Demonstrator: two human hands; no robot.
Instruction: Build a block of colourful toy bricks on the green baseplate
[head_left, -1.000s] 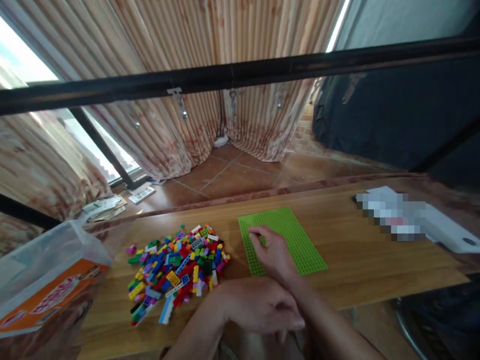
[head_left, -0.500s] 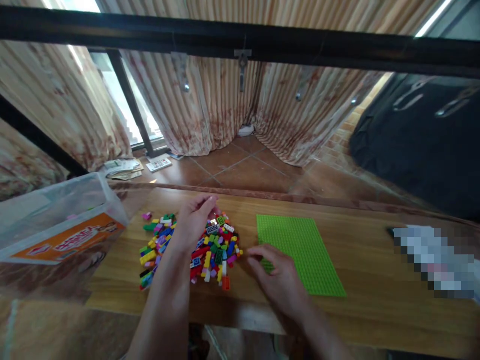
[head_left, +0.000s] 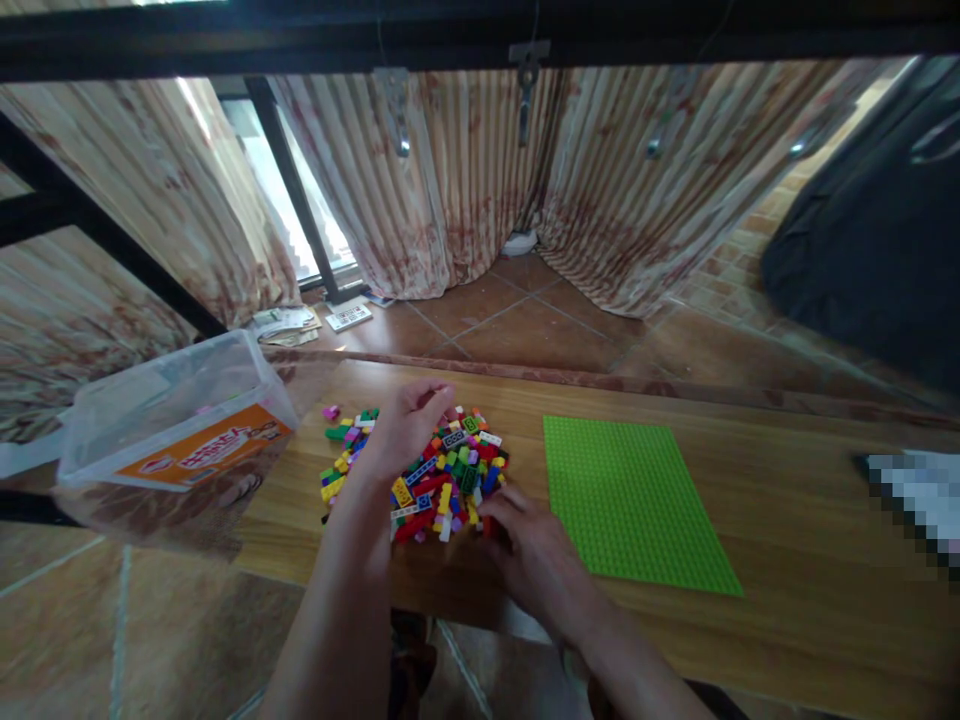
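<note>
Bracketing a red toy brick (head_left: pixel 489 526) with thumb and forefinger, the right hand (head_left: pixel 541 548) borders the brick pile (head_left: pixel 445 495); grip unclear. The left hand (head_left: pixel 405 428) bunches its fingers above; contents hidden.

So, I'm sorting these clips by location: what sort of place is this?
Probably a room in a home: long beige-and-brown striped fabric curtains, reddish-brown floor tiles and a heap of small multicoloured plastic toy bricks all suggest it.

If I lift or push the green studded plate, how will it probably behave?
The green studded plate looks thin, so probably light and slightly flexible. Its bumpy top should resist slipping. Lying flat, it would likely slide, not tip.
</note>
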